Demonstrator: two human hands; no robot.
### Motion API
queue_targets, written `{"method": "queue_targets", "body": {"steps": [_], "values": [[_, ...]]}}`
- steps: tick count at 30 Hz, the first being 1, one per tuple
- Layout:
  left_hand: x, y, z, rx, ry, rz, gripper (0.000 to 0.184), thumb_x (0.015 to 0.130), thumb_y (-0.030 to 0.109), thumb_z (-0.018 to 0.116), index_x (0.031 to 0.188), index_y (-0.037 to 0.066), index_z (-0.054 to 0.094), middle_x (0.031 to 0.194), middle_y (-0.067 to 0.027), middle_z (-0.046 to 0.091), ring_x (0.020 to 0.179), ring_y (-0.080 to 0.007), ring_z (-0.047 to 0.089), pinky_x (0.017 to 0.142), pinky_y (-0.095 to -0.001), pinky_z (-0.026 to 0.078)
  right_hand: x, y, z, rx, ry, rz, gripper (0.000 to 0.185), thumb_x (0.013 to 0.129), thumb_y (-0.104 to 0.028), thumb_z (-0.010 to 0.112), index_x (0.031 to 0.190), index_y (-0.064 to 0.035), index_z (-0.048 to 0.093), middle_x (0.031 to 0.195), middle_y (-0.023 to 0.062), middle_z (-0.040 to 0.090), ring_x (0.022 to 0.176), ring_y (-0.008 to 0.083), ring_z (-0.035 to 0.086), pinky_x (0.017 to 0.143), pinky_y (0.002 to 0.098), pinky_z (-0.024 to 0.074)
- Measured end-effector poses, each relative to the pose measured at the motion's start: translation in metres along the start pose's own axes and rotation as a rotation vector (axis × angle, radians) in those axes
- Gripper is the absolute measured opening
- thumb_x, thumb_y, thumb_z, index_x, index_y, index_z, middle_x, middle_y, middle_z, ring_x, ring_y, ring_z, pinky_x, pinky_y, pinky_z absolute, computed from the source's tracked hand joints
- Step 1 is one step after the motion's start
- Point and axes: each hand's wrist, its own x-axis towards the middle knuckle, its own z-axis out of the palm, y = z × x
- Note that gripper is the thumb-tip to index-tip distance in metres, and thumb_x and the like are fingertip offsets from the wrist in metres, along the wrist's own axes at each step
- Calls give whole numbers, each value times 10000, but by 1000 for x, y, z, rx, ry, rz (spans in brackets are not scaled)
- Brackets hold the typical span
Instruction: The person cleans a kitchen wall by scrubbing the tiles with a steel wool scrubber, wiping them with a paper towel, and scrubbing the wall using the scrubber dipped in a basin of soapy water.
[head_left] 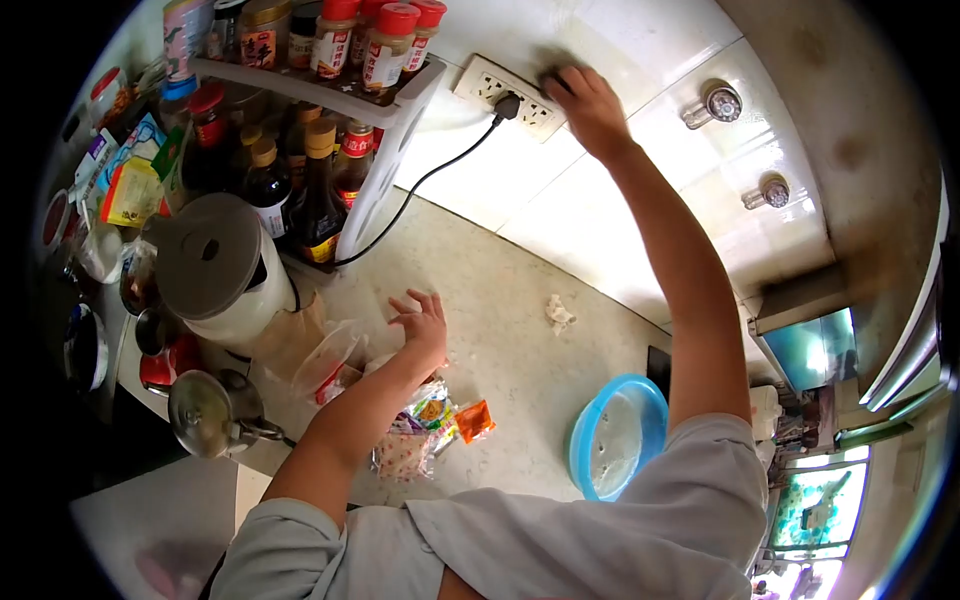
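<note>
The right hand [590, 92] is up at the wall [700, 42], its fingers bent over a small dark thing [553, 84]; blur hides whether they clamp it or only press on it. That thing sits at the fingertips, by the end of the socket plate [480, 80]. Just to the hand's left, a black plug [508, 106] sits in the plate, and its cord [437, 163] curves down past the rack [350, 240]. The main risk, I'd judge, is a sideways sweep knocking the plug or snagging the cord; if the dark thing is wet (I can't tell), moisture could get into the sockets.

The left hand [420, 325] has its fingers spread and apart, with nothing seen in them, above the surface [510, 350]. Packets [425, 415] lie below it; a careless drop of the wrist could scatter them. A blue basin [580, 450] stands well to its right, where a swinging forearm might bump it.
</note>
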Motion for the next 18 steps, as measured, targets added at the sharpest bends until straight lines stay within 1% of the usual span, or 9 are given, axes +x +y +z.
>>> {"method": "queue_targets", "body": {"steps": [2, 5, 8, 10, 14, 15, 16, 17, 18], "values": [[2, 2, 3, -31, 20, -16, 1259, 437, 609, 756, 1391, 109, 103, 1352, -260, 199, 1132, -548, 334, 746, -491, 480, 34, -13, 21, -7, 44, -7, 286, 682, -55, 568, 960, -115, 588, 965, 32, 506, 934, 221, 486, 788, 324, 441], [4, 5, 7, -17, 39, -27, 1259, 440, 609, 754, 1392, 112, 98, 1351, -258, 205, 1136, -548, 329, 741, -489, 480, 59, -30, 25, -63, 60, 16, 266, 694, -70, 559, 954, -118, 590, 958, 31, 501, 929, 221, 482, 798, 316, 435], [3, 3, 9, -38, 51, -14, 1257, 445, 610, 752, 1393, 113, 93, 1353, -258, 205, 1140, -545, 327, 740, -484, 481, 20, -5, 15, -15, 35, 4, 260, 698, -64, 571, 952, -120, 588, 966, 37, 497, 914, 230, 486, 796, 327, 439], [1, 3, 8, -37, 48, -8, 1255, 446, 612, 750, 1393, 111, 96, 1354, -260, 204, 1139, -545, 329, 745, -484, 480, -15, 5, -3, -68, -40, 57, 260, 682, -83, 570, 936, -130, 603, 922, 23, 493, 889, 212, 486, 753, 325, 443], [0, 0, 4, -33, 38, -7, 1250, 449, 613, 748, 1391, 105, 102, 1358, -265, 198, 1139, -544, 329, 766, -486, 478, -19, -2, -11, -103, -117, 97, 276, 678, -84, 570, 945, -141, 606, 933, 27, 493, 899, 215, 483, 752, 324, 450], [-1, 0, 4, -29, 38, -12, 1250, 449, 613, 748, 1391, 105, 102, 1358, -265, 198, 1139, -544, 329, 766, -486, 478, -6, -8, 0, -85, -73, 94, 277, 677, -83, 572, 944, -143, 608, 942, 29, 494, 907, 217, 482, 751, 324, 453], [-1, 0, 3, -16, 27, -3, 1226, 476, 630, 724, 1392, 103, 100, 1358, -270, 187, 1137, -550, 327, 762, -493, 476, 11, -14, 10, -64, -27, 89, 277, 676, -83, 574, 943, -145, 609, 950, 31, 496, 916, 219, 480, 750, 324, 456], [0, 0, 3, -3, 13, 7, 1203, 504, 646, 700, 1393, 102, 99, 1359, -276, 177, 1136, -555, 324, 759, -499, 474, 29, -19, 22, -28, 42, 62, 276, 685, -79, 565, 954, -137, 597, 971, 37, 494, 922, 229, 474, 769, 330, 453], [1, 0, 3, 2, 11, 2, 1203, 504, 646, 700, 1393, 102, 99, 1359, -276, 177, 1136, -555, 324, 759, -499, 474, 45, -25, 32, 7, 109, 37, 275, 695, -76, 557, 964, -129, 585, 991, 42, 491, 928, 239, 467, 789, 337, 451]]}}
